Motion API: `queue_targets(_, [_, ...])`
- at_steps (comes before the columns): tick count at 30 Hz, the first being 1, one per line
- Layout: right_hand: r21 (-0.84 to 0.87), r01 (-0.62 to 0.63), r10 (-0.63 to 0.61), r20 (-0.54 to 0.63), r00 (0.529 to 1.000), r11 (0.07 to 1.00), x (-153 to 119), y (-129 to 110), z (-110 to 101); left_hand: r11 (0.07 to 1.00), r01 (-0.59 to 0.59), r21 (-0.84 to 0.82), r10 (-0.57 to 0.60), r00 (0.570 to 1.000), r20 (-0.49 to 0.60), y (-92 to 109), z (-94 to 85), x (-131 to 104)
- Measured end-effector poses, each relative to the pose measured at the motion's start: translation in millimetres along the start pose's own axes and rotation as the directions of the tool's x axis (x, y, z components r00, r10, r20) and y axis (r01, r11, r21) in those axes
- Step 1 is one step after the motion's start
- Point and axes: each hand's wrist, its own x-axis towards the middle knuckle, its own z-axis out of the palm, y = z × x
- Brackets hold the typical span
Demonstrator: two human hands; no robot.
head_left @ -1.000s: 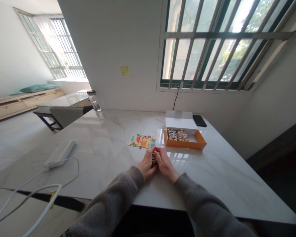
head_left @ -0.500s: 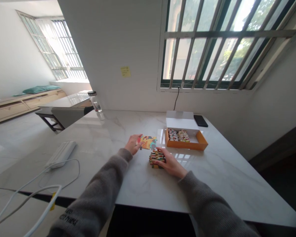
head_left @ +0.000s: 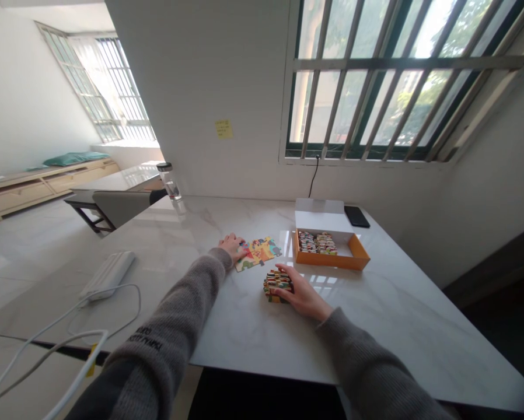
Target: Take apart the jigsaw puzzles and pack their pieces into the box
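Several colourful jigsaw puzzle pieces (head_left: 262, 251) lie joined flat on the white table, just beyond the stack. My left hand (head_left: 232, 246) rests on their left end with its fingers spread, pressing from above rather than gripping. My right hand (head_left: 300, 290) is closed around a thick stack of puzzle pieces (head_left: 276, 284), standing on edge on the tabletop. Its fingers wrap the right side of the stack, thumb in front and fingers behind.
An orange box (head_left: 327, 259) with rows of more pieces stands open behind my right hand. Beside its raised white lid lies a black phone (head_left: 357, 216). A clear bottle (head_left: 170, 184) stands at the far left corner. On the left are a white power strip (head_left: 108, 274) and looping cables (head_left: 69, 343).
My left hand has shifted left over the flat pieces, which now lie tilted with more of their surface showing. The right hand stays on its stack.
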Motion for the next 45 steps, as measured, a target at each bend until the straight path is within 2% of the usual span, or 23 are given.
queue_targets(7, [0.002, 0.025, -0.025, -0.011, 1.0, 1.0, 0, 2, 1, 0.964, 0.033, -0.263, -0.033, 0.999, 0.002, -1, -4.8, -5])
queue_targets(12, [-0.003, 0.004, -0.004, 0.011, 1.0, 1.0, 0, 2, 1, 0.87, 0.053, -0.49, -0.08, 0.996, -0.035, -1, -13.3, -4])
queue_targets(17, [0.0, 0.008, -0.008, 0.01, 1.0, 1.0, -1, 2, 1, 0.687, 0.057, -0.724, -0.099, 0.995, -0.016, -2, -16.4, -16])
queue_targets(22, [0.011, 0.001, -0.001, 0.011, 1.0, 1.0, -1, 1, 1, 0.48, 0.035, -0.877, -0.127, 0.991, -0.03, 2, -9.4, -38])
queue_targets(27, [0.008, 0.008, -0.008, 0.005, 1.0, 1.0, -1, 0, 0, 0.335, 0.017, -0.942, -0.164, 0.986, -0.04, 9, 2.5, -63])
queue_targets(30, [-0.002, 0.008, -0.008, -0.003, 1.0, 1.0, -1, 0, 1, 0.23, 0.014, -0.973, -0.16, 0.987, -0.023, 14, 3.6, -75])
queue_targets(33, [0.012, 0.005, -0.005, -0.009, 1.0, 1.0, -1, 0, 2, 0.094, 0.035, -0.995, -0.122, 0.992, 0.024, 23, 0.1, -84])
queue_targets(37, [0.058, -0.028, 0.031, -0.043, 0.999, 0.998, 0, -1, 6, -0.033, 0.045, -0.998, -0.022, 0.999, 0.045, 41, -1.4, -93])
queue_targets(41, [0.028, -0.026, 0.029, -0.088, 0.996, 0.999, 4, 2, 5, -0.037, 0.051, -0.998, 0.097, 0.994, 0.048, 60, 9.0, -101])
queue_targets(45, [-0.066, 0.035, -0.041, -0.091, 0.995, 0.997, 3, 9, 0, 0.008, 0.03, -1.0, 0.119, 0.992, 0.031, 68, 19.4, -104])
